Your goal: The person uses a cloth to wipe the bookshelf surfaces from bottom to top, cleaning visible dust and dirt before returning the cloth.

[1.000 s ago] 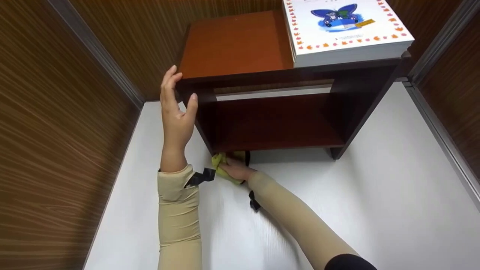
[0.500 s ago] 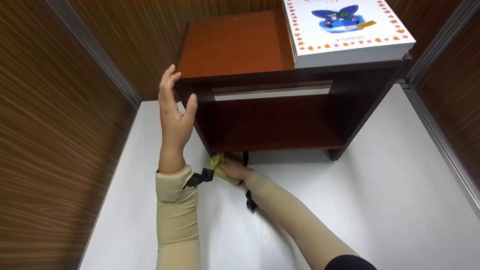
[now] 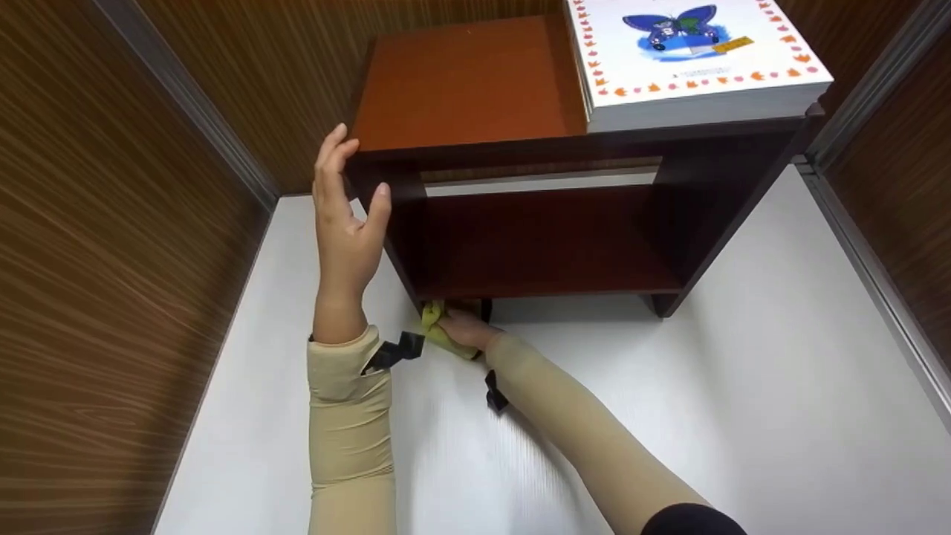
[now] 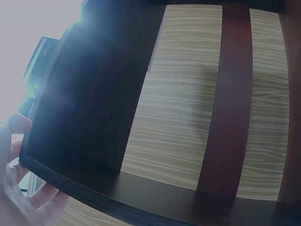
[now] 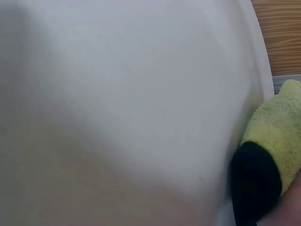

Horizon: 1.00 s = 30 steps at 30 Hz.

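Observation:
In the head view a dark red-brown wooden shelf (image 3: 468,89) stands on the white floor. My left hand (image 3: 343,223) rests against its upper left corner, fingers fairly straight along the outer side and thumb in front. The left wrist view has the fingertips (image 4: 51,197) at the edge of the dark side panel (image 4: 89,94). Low down, my right hand (image 3: 469,331) holds a yellow cloth (image 3: 452,345) with black edging beneath the lower board, near the left leg. Its fingers are hidden under the board. In the right wrist view the cloth (image 5: 275,129) bulges over the white surface.
A thick stack of books (image 3: 698,67) with a butterfly cover sits on the right half of the shelf top. Wood-grain walls (image 3: 111,260) close in on the left, back and right. White floor (image 3: 780,416) extends in front and to the right.
My right hand and the cloth have shifted slightly up and further under the lower board. The left hand stays at the shelf's corner; the whole view has moved a little.

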### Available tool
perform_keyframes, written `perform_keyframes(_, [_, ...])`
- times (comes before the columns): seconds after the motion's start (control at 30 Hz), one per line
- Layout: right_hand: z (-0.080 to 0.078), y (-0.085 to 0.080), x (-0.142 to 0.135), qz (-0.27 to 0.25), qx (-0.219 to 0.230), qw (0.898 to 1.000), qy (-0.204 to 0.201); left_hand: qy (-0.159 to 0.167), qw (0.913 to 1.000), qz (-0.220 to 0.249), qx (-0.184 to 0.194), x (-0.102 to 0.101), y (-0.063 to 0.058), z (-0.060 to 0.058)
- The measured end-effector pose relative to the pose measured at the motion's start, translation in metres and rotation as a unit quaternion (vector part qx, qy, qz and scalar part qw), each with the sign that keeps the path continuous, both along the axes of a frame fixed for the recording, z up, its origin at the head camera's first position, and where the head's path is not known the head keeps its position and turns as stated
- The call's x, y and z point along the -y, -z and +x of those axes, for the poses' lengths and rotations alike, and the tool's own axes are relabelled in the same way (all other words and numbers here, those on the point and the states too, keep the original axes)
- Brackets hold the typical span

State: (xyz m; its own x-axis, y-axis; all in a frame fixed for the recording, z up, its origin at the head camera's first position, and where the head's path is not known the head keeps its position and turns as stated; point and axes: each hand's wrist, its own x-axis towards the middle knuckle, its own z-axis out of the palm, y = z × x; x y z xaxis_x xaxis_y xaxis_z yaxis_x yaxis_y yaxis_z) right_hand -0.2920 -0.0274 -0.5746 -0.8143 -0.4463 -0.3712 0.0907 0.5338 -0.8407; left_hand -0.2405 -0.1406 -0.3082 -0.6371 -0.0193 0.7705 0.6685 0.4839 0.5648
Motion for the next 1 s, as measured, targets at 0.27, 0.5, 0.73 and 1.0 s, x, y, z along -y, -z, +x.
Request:
perform_keyframes(0.27, [-0.011, 0.0, 0.001, 0.04, -0.005, 0.999, 0.0, 0.003, 1.0, 0.005, -0.007, 0.001, 0.002, -0.001])
perform_keyframes(0.5, [-0.022, 0.001, -0.001, 0.006, 0.06, 0.994, 0.094, 0.002, 1.0, 0.001, -0.003, 0.001, 0.002, -0.004])
perform_keyframes(0.73, [-0.018, -0.001, -0.007, -0.073, 0.098, 0.976, 0.177, -0.003, 1.0, -0.004, -0.003, 0.001, 0.002, -0.004])
perform_keyframes(1.0, [-0.018, -0.004, -0.011, -0.004, 0.07, 0.989, 0.127, -0.001, 1.0, -0.004, -0.005, 0.002, 0.003, -0.005])
